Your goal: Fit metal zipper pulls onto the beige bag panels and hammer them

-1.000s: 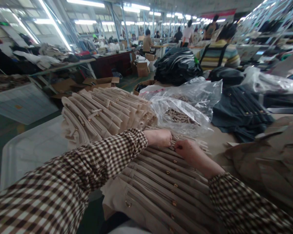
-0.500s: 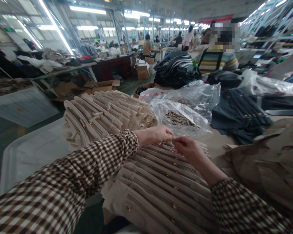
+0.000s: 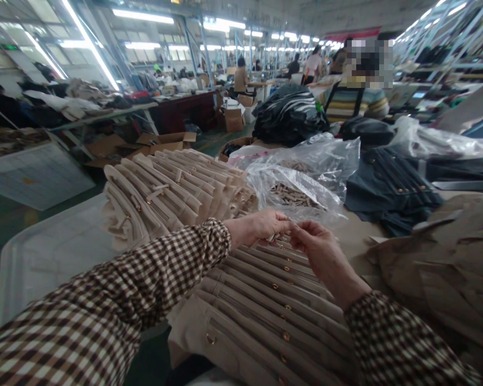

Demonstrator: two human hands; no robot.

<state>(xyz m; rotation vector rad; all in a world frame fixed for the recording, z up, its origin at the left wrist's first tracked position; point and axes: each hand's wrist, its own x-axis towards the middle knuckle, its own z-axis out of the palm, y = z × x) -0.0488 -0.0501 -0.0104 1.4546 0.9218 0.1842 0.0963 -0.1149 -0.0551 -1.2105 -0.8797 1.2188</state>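
My left hand (image 3: pixel 261 226) is closed, its fingertips pinched against those of my right hand (image 3: pixel 316 244). Something small and pale shows under the left fingers, too small to name. The right thumb and finger are pressed together, and what lies between them is hidden. Both hands are just above the far end of a row of folded beige fabric pieces (image 3: pixel 261 300) with gold-coloured metal rings. Beyond the hands, a clear plastic bag (image 3: pixel 326 161) lies open around many small beige fabric strips (image 3: pixel 292 195).
A second stack of beige pieces (image 3: pixel 165 193) stands to the left, by a translucent plastic bin (image 3: pixel 44 252). Dark fabric pieces (image 3: pixel 392 187) and brown paper (image 3: pixel 443 257) lie on the right. A co-worker in a striped top (image 3: pixel 354 102) is farther back.
My two hands have stayed together with fingertips pinched, and the right fingers have shifted slightly up against the left ones. The view has moved a little; the stacks look unchanged.
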